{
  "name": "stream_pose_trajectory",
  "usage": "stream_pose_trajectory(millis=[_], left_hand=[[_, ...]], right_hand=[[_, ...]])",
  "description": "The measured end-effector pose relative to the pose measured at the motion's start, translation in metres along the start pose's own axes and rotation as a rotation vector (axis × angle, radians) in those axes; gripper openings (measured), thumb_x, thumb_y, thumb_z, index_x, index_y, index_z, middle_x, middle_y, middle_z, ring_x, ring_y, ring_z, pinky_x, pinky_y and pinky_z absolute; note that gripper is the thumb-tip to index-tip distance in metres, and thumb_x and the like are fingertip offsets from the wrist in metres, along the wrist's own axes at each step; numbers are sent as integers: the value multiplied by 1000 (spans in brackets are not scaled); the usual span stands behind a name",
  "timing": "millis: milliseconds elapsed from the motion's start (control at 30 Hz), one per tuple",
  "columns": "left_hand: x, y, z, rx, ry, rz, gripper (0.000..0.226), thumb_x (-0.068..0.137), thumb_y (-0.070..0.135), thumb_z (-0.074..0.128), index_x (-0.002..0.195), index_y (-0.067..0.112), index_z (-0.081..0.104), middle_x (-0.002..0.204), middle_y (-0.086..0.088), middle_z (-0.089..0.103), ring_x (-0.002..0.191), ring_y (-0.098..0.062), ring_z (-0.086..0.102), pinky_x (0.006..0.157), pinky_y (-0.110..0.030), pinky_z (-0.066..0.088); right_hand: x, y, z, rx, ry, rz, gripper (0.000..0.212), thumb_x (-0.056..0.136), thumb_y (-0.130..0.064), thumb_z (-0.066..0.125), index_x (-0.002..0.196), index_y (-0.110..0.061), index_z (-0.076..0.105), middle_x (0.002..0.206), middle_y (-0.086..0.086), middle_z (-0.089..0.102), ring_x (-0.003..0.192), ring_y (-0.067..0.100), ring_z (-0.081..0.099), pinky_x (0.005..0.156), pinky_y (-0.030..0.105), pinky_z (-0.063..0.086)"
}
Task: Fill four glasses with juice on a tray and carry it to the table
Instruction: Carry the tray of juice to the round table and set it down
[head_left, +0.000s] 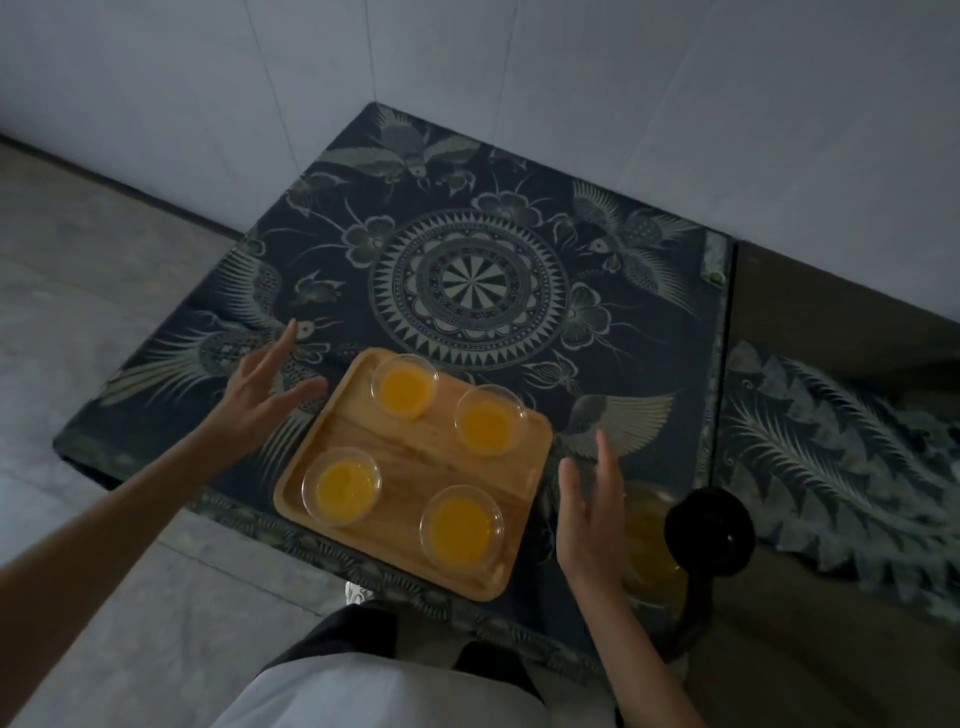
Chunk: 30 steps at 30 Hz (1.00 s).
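Note:
A wooden tray (415, 473) rests on the near edge of a dark table (649, 364) with a bird and mandala pattern. On the tray stand several clear glasses of orange juice: far left (406, 385), far right (490, 420), near left (341, 485), near right (461, 528). My left hand (265, 389) hovers open just left of the tray, fingers spread, touching nothing. My right hand (589, 512) hovers open just right of the tray, also holding nothing. A glass jug of juice (654, 561) with a black lid (711, 530) stands behind my right hand.
The table sits in a corner against pale walls (519, 78). A patterned bench or cushion (841, 467) lies to the right of the table. Grey floor tiles (104, 312) spread to the left. My legs and a shoe show below the table edge.

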<state>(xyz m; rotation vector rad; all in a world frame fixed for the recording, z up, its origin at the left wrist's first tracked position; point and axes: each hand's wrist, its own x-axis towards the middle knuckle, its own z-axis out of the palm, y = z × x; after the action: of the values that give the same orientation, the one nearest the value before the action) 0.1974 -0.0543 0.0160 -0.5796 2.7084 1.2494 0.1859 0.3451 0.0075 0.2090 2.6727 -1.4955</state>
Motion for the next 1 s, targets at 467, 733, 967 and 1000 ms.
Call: stream_pose_trajectory(millis=[467, 733, 967, 1000], left_hand=[[6, -59, 54, 192, -112, -149, 49, 100, 41, 66, 141, 18, 52, 116, -9, 69, 101, -36, 66, 83, -47, 53], [7, -48, 59, 138, -107, -227, 45, 96, 29, 72, 138, 21, 62, 116, -10, 73, 102, -34, 68, 87, -48, 55], [8, -45, 52, 64, -104, -265, 29, 98, 23, 69, 127, 28, 75, 93, 1, 76, 87, -27, 73, 83, -45, 62], [8, -45, 51, 61, -105, -262, 28, 99, 23, 68, 125, 31, 76, 93, 1, 78, 88, -28, 75, 84, -46, 63]], right_hand=[[-12, 63, 64, -300, 22, 216, 44, 103, -42, 50, 138, -17, 57, 111, -3, 62, 100, 14, 60, 78, 28, 45], [-12, 61, 79, -182, 88, 225, 29, 99, -56, 55, 109, -33, 69, 91, -10, 68, 89, 9, 63, 74, 33, 52], [-5, 47, 77, 132, 107, 412, 26, 95, -22, 70, 100, -47, 72, 96, -15, 76, 95, 8, 70, 86, 38, 58], [-5, 48, 79, 144, 113, 412, 27, 95, -21, 69, 99, -47, 73, 95, -15, 76, 95, 8, 70, 86, 39, 58]])
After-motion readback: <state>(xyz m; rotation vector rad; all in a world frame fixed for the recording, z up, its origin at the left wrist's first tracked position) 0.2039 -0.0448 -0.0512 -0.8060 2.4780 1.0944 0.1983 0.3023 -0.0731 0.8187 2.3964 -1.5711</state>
